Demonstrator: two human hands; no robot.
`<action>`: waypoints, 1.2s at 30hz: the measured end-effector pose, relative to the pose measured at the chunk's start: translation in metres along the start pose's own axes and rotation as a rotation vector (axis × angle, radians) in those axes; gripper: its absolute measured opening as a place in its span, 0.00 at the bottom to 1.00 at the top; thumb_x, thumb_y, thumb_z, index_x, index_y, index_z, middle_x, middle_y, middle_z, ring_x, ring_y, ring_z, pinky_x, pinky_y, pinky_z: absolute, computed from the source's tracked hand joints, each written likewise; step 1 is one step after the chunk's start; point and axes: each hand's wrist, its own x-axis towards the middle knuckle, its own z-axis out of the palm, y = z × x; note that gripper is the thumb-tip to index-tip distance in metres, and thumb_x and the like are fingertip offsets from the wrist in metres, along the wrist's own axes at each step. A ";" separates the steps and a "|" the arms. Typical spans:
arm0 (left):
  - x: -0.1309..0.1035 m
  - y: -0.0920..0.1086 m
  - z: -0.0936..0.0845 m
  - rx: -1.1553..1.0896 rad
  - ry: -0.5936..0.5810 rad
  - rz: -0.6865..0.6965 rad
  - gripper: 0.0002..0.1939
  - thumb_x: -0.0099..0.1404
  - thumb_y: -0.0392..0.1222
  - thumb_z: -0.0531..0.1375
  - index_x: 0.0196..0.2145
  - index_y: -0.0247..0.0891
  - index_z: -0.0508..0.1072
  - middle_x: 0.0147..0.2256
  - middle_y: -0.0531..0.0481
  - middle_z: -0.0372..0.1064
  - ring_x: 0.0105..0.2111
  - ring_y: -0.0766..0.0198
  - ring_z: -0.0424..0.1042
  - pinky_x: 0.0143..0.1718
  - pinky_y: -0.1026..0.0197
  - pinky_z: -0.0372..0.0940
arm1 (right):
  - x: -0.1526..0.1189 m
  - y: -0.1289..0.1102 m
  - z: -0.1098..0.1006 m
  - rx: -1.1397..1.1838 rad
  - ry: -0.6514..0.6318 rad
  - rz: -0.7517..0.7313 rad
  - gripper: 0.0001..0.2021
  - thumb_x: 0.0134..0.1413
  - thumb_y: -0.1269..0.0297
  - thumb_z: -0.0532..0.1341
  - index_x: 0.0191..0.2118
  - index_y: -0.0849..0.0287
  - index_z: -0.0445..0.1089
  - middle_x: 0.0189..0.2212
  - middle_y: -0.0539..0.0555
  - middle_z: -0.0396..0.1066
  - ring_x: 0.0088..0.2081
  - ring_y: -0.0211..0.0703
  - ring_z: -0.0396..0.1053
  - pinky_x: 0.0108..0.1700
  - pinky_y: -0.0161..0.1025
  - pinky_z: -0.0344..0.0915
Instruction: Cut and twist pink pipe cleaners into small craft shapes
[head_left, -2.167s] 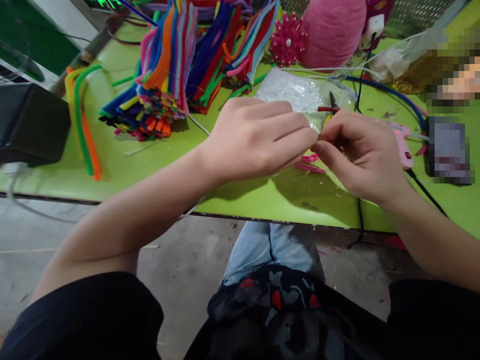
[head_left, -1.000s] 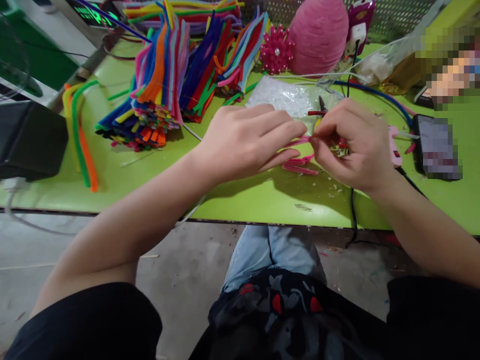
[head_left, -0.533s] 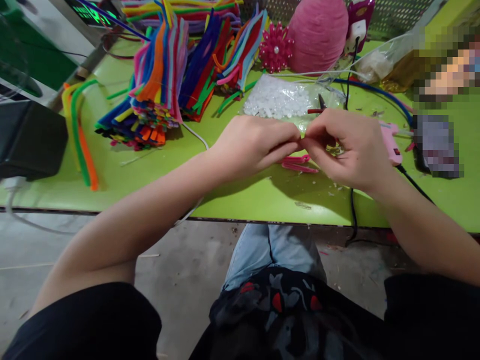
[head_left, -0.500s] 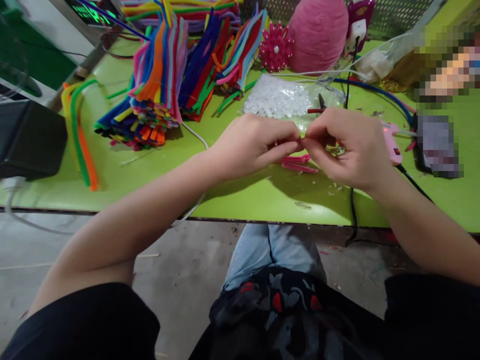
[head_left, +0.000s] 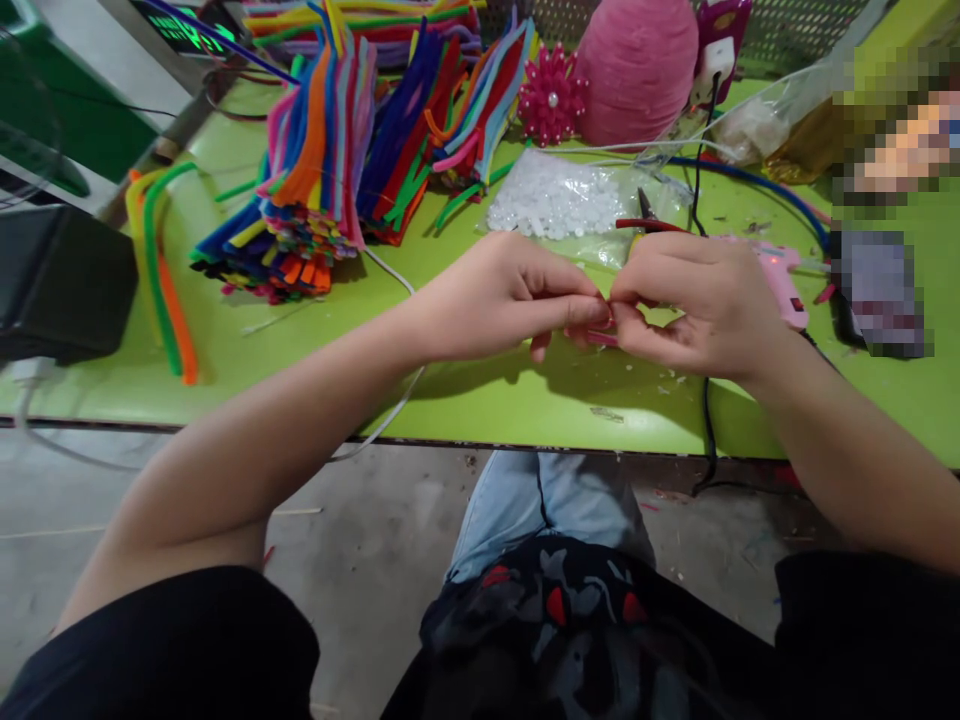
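Both hands meet above the table, fingertips pinched together. My left hand (head_left: 517,295) is closed, thumb against fingers, and touches the fingertips of my right hand (head_left: 694,300), which is pinched too. Whatever sits between the fingertips is too small and hidden to make out. Just under them, a folded pink pipe cleaner (head_left: 602,339) shows in part on the table. Behind my right hand lie pliers with red handles (head_left: 645,208), partly covered by it. A clear bag of white pellets (head_left: 555,195) lies beyond my hands.
Bundles of coloured pipe cleaners (head_left: 315,160) fill the back left. A pink rounded form (head_left: 637,70) and a pink flower (head_left: 553,95) stand behind the bag. At right are a pink glue gun (head_left: 784,280), a phone (head_left: 877,290) and cables. A black box (head_left: 64,285) stands left.
Both hands have dipped slightly, still meeting at the fingertips. More of the left hand's lower fingers now shows, and they cover more of the pink pipe cleaner.
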 end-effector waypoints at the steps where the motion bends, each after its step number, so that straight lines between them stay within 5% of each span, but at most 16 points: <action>1: 0.001 0.000 -0.003 -0.078 -0.036 -0.027 0.17 0.76 0.50 0.59 0.38 0.39 0.83 0.27 0.52 0.79 0.22 0.69 0.74 0.24 0.67 0.66 | 0.000 -0.001 -0.001 0.005 0.016 -0.014 0.08 0.63 0.72 0.58 0.32 0.56 0.64 0.28 0.50 0.65 0.30 0.38 0.63 0.32 0.38 0.58; 6: 0.001 -0.001 -0.016 -0.244 -0.106 -0.143 0.20 0.75 0.56 0.61 0.39 0.37 0.84 0.28 0.49 0.81 0.21 0.69 0.76 0.21 0.69 0.67 | 0.000 -0.004 -0.008 0.015 0.065 0.023 0.08 0.61 0.74 0.58 0.31 0.56 0.63 0.27 0.50 0.65 0.28 0.37 0.61 0.31 0.38 0.56; 15: -0.001 0.014 -0.014 -0.268 -0.095 -0.186 0.19 0.74 0.57 0.63 0.38 0.37 0.83 0.30 0.50 0.81 0.26 0.66 0.79 0.25 0.68 0.72 | 0.006 -0.006 -0.005 0.277 -0.059 0.169 0.12 0.62 0.71 0.57 0.26 0.58 0.60 0.21 0.45 0.56 0.24 0.32 0.54 0.31 0.38 0.51; 20: -0.013 -0.003 -0.044 -0.286 -0.055 -0.169 0.19 0.70 0.58 0.67 0.36 0.38 0.83 0.28 0.47 0.81 0.22 0.68 0.73 0.25 0.59 0.71 | -0.005 0.005 -0.020 0.408 0.169 0.249 0.12 0.61 0.72 0.59 0.26 0.57 0.62 0.22 0.46 0.55 0.25 0.34 0.51 0.29 0.39 0.46; 22: -0.017 -0.006 -0.051 -0.159 0.180 -0.154 0.19 0.73 0.58 0.65 0.37 0.38 0.81 0.31 0.46 0.82 0.26 0.66 0.75 0.27 0.57 0.71 | -0.005 0.006 -0.023 0.387 0.195 0.266 0.11 0.61 0.73 0.59 0.27 0.57 0.63 0.22 0.47 0.56 0.25 0.36 0.52 0.29 0.40 0.47; 24: -0.018 -0.004 -0.046 0.091 0.316 -0.011 0.21 0.75 0.59 0.62 0.47 0.37 0.79 0.42 0.44 0.83 0.35 0.63 0.78 0.34 0.56 0.72 | 0.000 0.003 -0.021 0.356 0.085 0.271 0.12 0.62 0.72 0.58 0.26 0.57 0.61 0.22 0.47 0.56 0.25 0.35 0.52 0.29 0.40 0.47; 27: -0.013 0.006 -0.022 0.621 0.256 0.213 0.33 0.72 0.66 0.61 0.60 0.35 0.73 0.49 0.38 0.80 0.44 0.53 0.78 0.41 0.53 0.70 | 0.008 -0.005 -0.011 0.336 -0.032 0.257 0.16 0.63 0.72 0.58 0.24 0.57 0.56 0.20 0.45 0.52 0.23 0.33 0.50 0.28 0.39 0.48; 29: -0.008 0.011 -0.007 0.829 0.207 0.202 0.25 0.78 0.61 0.53 0.51 0.37 0.77 0.37 0.41 0.78 0.38 0.53 0.78 0.33 0.56 0.64 | 0.011 -0.009 -0.004 0.358 -0.049 0.267 0.16 0.65 0.70 0.59 0.25 0.57 0.58 0.19 0.45 0.52 0.23 0.32 0.50 0.28 0.39 0.48; 32: -0.005 0.010 0.002 0.838 0.172 0.167 0.23 0.80 0.46 0.47 0.31 0.40 0.73 0.23 0.48 0.67 0.27 0.61 0.71 0.27 0.58 0.55 | 0.010 -0.008 -0.001 0.371 -0.084 0.318 0.15 0.67 0.66 0.61 0.26 0.58 0.63 0.20 0.45 0.58 0.23 0.33 0.53 0.28 0.38 0.48; 36: -0.007 -0.002 -0.005 0.828 0.134 0.202 0.18 0.76 0.42 0.50 0.28 0.40 0.68 0.18 0.53 0.54 0.20 0.66 0.58 0.28 0.60 0.51 | 0.004 -0.002 -0.009 0.297 -0.139 0.317 0.16 0.68 0.62 0.64 0.26 0.58 0.67 0.19 0.45 0.59 0.22 0.32 0.53 0.27 0.39 0.47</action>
